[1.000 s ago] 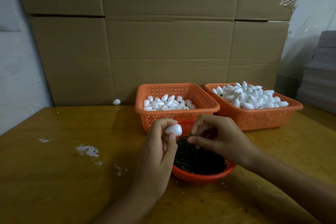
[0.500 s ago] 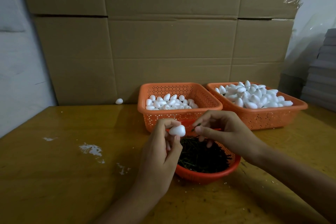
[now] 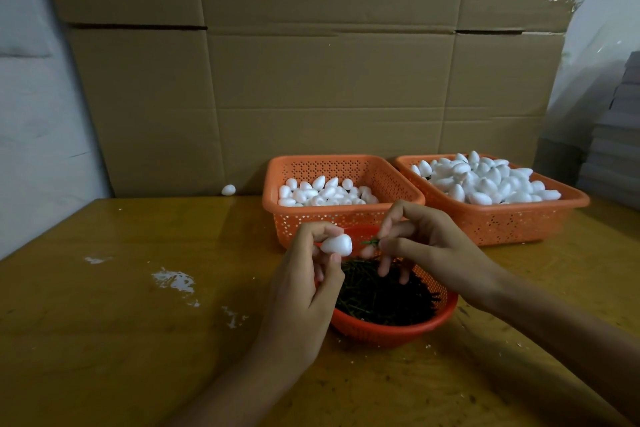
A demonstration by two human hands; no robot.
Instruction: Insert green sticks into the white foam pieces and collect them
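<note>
My worry is that the green stick [image 3: 370, 241] meets the foam piece [image 3: 336, 245] off-centre. The stick is thin and the foam soft, so I judge a slanted push could bend it, break out through the side, or roll the egg-shaped piece out of my grip into the red bowl [image 3: 391, 334] at 6 o'clock.

My left hand [image 3: 304, 291] pinches the foam piece between thumb and curled fingertips, its broader end facing 3 o'clock. My right hand [image 3: 433, 246] pinches the stick between thumb and forefinger. Its tip points to 9 o'clock, near the foam but apart from it. My other right fingers hang loosely curled over the bowl's sticks.
</note>
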